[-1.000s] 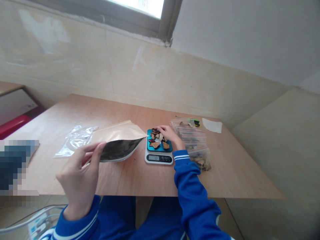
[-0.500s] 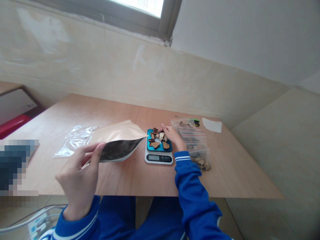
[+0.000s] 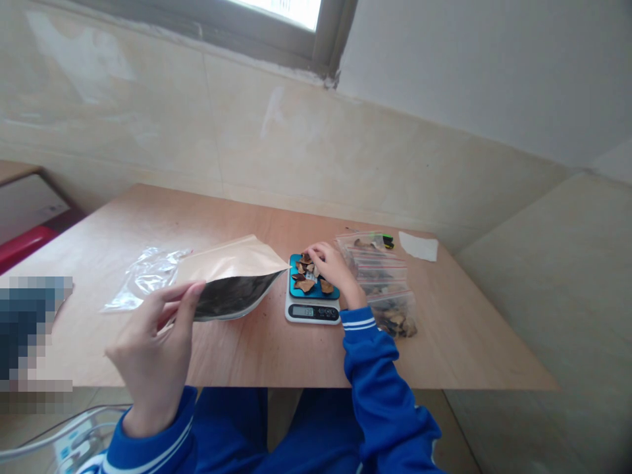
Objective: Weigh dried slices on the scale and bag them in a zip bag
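Pinched by its near edge, a kraft paper pouch (image 3: 232,257) with a dark lining is in my left hand (image 3: 160,345). Its mouth gapes toward me, and its right corner reaches the side of the scale. The white kitchen scale (image 3: 288,313) has a blue top and a small lit display. Several brown and cream dried slices (image 3: 305,286) lie on it. Over the far part of this pile is my right hand (image 3: 333,266), thumb and fingers brought together at the slices. Whether a slice is between the fingertips is hidden.
Right of the scale, zip bags (image 3: 390,283) of dried pieces overlap in a row. Behind them lie a black and green object (image 3: 388,241) and a white paper (image 3: 419,247). A crumpled clear plastic bag (image 3: 148,276) lies left of the pouch on the wooden table (image 3: 459,342).
My right hand has shifted slightly left over the slices, and its fingers have closed in toward the far part of the pile. My left hand still holds the pouch in place.
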A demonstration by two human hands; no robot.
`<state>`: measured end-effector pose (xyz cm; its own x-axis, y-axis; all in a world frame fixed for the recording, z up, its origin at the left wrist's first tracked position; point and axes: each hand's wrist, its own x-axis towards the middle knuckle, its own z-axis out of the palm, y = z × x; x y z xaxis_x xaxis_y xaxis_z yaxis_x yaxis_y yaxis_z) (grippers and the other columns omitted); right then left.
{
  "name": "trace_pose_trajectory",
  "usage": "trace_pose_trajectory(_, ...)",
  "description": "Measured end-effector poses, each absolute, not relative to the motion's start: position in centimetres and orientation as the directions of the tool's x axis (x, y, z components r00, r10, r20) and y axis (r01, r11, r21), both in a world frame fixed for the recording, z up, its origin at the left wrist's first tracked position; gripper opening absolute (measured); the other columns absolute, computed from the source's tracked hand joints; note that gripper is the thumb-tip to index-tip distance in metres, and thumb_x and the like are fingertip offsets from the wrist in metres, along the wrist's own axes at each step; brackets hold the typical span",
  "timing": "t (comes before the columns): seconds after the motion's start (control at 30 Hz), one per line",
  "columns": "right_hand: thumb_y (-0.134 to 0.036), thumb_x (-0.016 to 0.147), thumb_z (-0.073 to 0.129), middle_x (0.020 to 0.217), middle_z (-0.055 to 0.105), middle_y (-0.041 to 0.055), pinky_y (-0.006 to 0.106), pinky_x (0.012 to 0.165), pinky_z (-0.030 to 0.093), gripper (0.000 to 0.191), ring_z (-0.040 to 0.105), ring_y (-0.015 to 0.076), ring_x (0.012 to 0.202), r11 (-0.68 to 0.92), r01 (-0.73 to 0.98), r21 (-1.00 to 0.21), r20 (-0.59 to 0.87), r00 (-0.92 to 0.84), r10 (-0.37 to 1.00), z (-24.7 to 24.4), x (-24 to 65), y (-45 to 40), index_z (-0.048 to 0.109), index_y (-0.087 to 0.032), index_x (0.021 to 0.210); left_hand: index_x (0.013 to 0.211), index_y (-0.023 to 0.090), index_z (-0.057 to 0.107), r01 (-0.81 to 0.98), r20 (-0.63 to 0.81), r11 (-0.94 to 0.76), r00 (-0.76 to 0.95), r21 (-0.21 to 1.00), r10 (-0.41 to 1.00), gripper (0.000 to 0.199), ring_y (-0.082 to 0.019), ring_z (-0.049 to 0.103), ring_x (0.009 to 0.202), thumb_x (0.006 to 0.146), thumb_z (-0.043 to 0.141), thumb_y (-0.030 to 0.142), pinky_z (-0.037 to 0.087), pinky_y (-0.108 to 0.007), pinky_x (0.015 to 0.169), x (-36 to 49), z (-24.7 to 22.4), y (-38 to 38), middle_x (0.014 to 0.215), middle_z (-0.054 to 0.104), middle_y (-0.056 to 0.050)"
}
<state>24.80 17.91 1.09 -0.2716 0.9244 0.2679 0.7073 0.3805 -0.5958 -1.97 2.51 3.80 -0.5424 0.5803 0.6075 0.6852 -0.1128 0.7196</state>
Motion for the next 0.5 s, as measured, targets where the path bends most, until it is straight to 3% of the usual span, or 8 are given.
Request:
trace_pose_trajectory(0.2, -0.019, 0.092, 0.060, 0.115, 0.061, 0.0100, 0.039, 0.105, 0.041, 0.013, 0.052, 0.0228, 0.117, 0.459, 0.745, -0.483, 0.217, -0.407, 0.888, 0.8, 23.8, 15.7, 0.073, -0.019, 0.093, 0.084, 0.023, 0.075, 0.694, 0.621, -0.124, -0.530, 0.709, 0.577, 0.029, -0.012, 0.070, 0.063, 0.084, 0.069, 0.051, 0.046, -0.019, 0.060, -1.9, 3.9, 2.5, 0.076, 0.075, 0.001)
trace_pose_trajectory(0.5, -0.013, 0.093, 0.052, 0.124, 0.059, 0.0104, 0.044, 0.107, 0.037, 0.026, 0.046, 0.0261, 0.122, 0.417, 0.841, -0.344, 0.177, -0.378, 0.909, 0.0, 23.9, 15.1, 0.076, -0.023, 0.095, 0.085, 0.024, 0.075, 0.693, 0.618, -0.115, -0.539, 0.711, 0.572, 0.029, -0.013, 0.070, 0.063, 0.084, 0.068, 0.052, 0.047, -0.020, 0.060, -1.9, 3.7, 2.5, 0.078, 0.076, 0.001)
